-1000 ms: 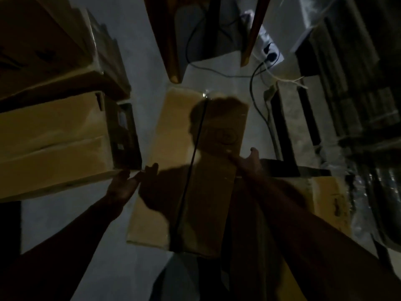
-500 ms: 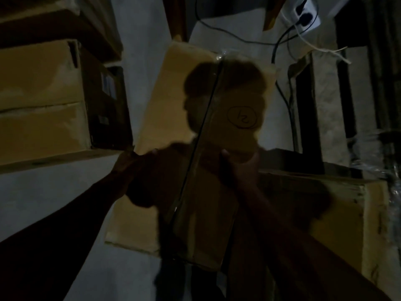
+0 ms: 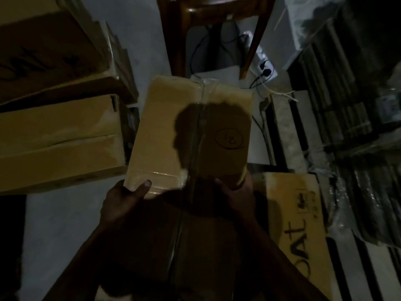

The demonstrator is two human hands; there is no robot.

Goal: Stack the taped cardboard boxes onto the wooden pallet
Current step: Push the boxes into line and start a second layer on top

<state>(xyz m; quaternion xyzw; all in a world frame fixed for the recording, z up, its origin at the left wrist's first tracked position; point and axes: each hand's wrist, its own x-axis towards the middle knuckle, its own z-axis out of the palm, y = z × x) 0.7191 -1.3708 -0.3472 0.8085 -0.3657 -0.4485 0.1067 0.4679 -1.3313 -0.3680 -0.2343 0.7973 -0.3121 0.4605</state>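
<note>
A long taped cardboard box point(image 3: 165, 129) with a circled "12" written on its top fills the middle of the dim view, clear tape running down its length. My left hand point(image 3: 128, 198) grips its near left corner, thumb on top. My right hand point(image 3: 236, 192) grips the near right corner, its fingers curled over the edge. The box's near end lies in deep shadow. A wooden pallet point(image 3: 288, 135) shows at the right as pale slats with dark gaps.
Large cardboard boxes point(image 3: 58, 144) are stacked at the left. Another box with black lettering point(image 3: 301, 224) lies at the right, on the pallet. A wooden chair point(image 3: 217, 29) stands ahead, with cables and a power strip point(image 3: 264, 68) on the floor. Wrapped bundles point(image 3: 358, 127) line the far right.
Both hands have closed on the box's near corners, where a second ago they hovered open at its sides. The box now sits higher and closer in view.
</note>
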